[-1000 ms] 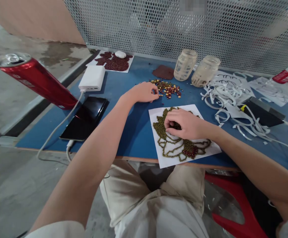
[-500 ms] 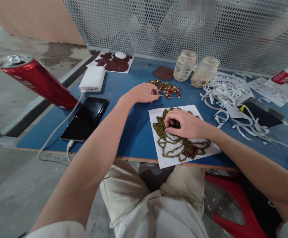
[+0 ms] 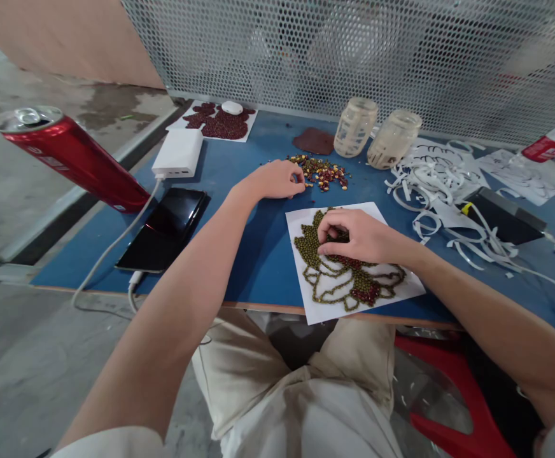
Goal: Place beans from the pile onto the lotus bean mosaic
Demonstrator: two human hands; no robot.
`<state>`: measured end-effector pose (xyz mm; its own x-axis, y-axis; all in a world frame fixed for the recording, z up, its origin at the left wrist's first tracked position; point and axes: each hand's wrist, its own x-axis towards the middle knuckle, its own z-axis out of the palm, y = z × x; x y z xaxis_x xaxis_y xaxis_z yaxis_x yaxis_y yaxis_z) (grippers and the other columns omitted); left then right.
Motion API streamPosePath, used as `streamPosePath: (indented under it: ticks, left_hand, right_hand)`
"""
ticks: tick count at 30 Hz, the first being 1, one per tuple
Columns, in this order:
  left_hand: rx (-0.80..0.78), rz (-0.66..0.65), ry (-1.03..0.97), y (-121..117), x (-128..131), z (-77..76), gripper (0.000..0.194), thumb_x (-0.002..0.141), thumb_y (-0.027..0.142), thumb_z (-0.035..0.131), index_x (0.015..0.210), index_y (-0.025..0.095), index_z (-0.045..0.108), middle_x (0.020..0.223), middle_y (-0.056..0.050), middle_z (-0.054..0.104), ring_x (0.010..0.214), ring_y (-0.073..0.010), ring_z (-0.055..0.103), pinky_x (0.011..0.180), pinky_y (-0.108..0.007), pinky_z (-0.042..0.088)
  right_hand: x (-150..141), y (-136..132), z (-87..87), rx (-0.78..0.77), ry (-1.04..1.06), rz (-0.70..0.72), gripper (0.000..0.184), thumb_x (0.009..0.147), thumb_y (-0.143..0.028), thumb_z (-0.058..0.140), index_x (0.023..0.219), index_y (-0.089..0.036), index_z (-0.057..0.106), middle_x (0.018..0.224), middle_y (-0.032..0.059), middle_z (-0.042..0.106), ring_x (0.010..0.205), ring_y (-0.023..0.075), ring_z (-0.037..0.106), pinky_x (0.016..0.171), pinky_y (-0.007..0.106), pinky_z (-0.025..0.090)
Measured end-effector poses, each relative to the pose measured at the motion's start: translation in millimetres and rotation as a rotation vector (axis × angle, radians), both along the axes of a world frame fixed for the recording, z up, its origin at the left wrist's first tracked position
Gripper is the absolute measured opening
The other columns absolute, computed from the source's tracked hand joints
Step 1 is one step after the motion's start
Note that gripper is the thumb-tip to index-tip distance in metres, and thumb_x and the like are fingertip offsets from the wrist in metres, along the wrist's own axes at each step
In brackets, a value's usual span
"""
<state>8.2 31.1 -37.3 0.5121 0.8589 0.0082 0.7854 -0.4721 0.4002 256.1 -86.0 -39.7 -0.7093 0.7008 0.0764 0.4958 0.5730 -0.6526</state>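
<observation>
My left hand (image 3: 281, 179) rests on the blue table, fingers curled with thumb and forefinger close together. It lies against the near left side of a loose pile of mixed red, yellow and green beans (image 3: 323, 170). Whatever its fingertips hold, if anything, is too small to see. Over a white sheet (image 3: 300, 299) with a flower-like picture of green and dark red beans (image 3: 313, 247) is my right hand (image 3: 351, 236). Its fingers bend down toward the thumb in a pinch at the picture's upper part. What sits between those fingertips cannot be made out. The hand covers some beans.
At left stand a red can (image 3: 77, 159), a white power bank (image 3: 178, 152) and a phone (image 3: 165, 229) on a cable. Two cloudy jars (image 3: 355, 127) stand at the back. Paper strips (image 3: 430, 181) and a black box (image 3: 504, 216) lie right. A perforated metal panel (image 3: 268, 57) rises behind.
My right hand has shifted slightly up, uncovering a few dark red beans below it. The left hand stays by the bean pile.
</observation>
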Motion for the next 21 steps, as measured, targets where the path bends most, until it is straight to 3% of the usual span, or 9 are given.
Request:
streamPosePath:
  ticks: [8,10,12,14,16,21]
  left_hand:
    - [-0.002,0.012,0.026,-2,2,2.3,0.028,0.088,0.036,0.064,0.102,0.023,0.085,0.083,-0.003,0.085,0.08,-0.0208,0.073,0.078,-0.031,0.05]
    - [-0.005,0.023,0.04,-1,2,2.0,0.031,0.088,0.036,0.066,0.107,0.023,0.086,0.084,-0.004,0.084,0.082,-0.0215,0.074,0.08,-0.032,0.051]
    - [-0.004,0.026,0.045,0,2,1.2,0.033,0.088,0.036,0.067,0.111,0.022,0.087,0.083,-0.004,0.084,0.083,-0.022,0.075,0.081,-0.033,0.052]
    - [-0.003,0.019,0.045,1,2,0.5,0.033,0.088,0.036,0.066,0.11,0.022,0.087,0.082,-0.004,0.083,0.082,-0.0218,0.074,0.081,-0.033,0.051]
    - [-0.01,0.015,0.041,1,1,0.7,0.031,0.087,0.035,0.066,0.107,0.022,0.086,0.081,-0.004,0.083,0.08,-0.0208,0.073,0.079,-0.034,0.05]
    - [-0.022,0.022,0.058,-2,2,3.4,0.029,0.087,0.034,0.064,0.103,0.021,0.086,0.085,-0.004,0.082,0.076,-0.0188,0.069,0.073,-0.034,0.045]
  right_hand:
    - [-8,-2,-3.7,-0.032,-0.078,-0.048,0.018,0.088,-0.026,0.088,0.082,-0.023,0.071,0.08,-0.0017,0.061,0.079,0.018,0.054,0.075,0.033,0.039]
    - [-7,-3,0.1,-0.045,-0.039,-0.077,0.021,0.088,-0.029,0.089,0.081,-0.023,0.07,0.075,-0.0026,0.058,0.074,0.0172,0.051,0.071,0.034,0.037]
    - [-1,5,8.1,-0.048,0.104,-0.199,0.023,0.093,-0.039,0.087,0.084,-0.024,0.071,0.073,-0.0025,0.058,0.069,0.0166,0.049,0.067,0.034,0.037]
    - [10,22,18.2,0.026,0.317,-0.393,0.028,0.1,-0.05,0.08,0.089,-0.025,0.072,0.077,-0.0004,0.062,0.068,0.017,0.05,0.064,0.034,0.037]
    - [22,49,26.3,0.141,0.44,-0.523,0.028,0.102,-0.049,0.075,0.089,-0.025,0.073,0.081,0.002,0.066,0.071,0.0178,0.053,0.064,0.035,0.038]
    - [27,109,21.7,0.254,0.134,-0.43,0.009,0.097,-0.03,0.074,0.093,-0.022,0.078,0.083,0.0043,0.073,0.077,0.0202,0.063,0.073,0.037,0.049]
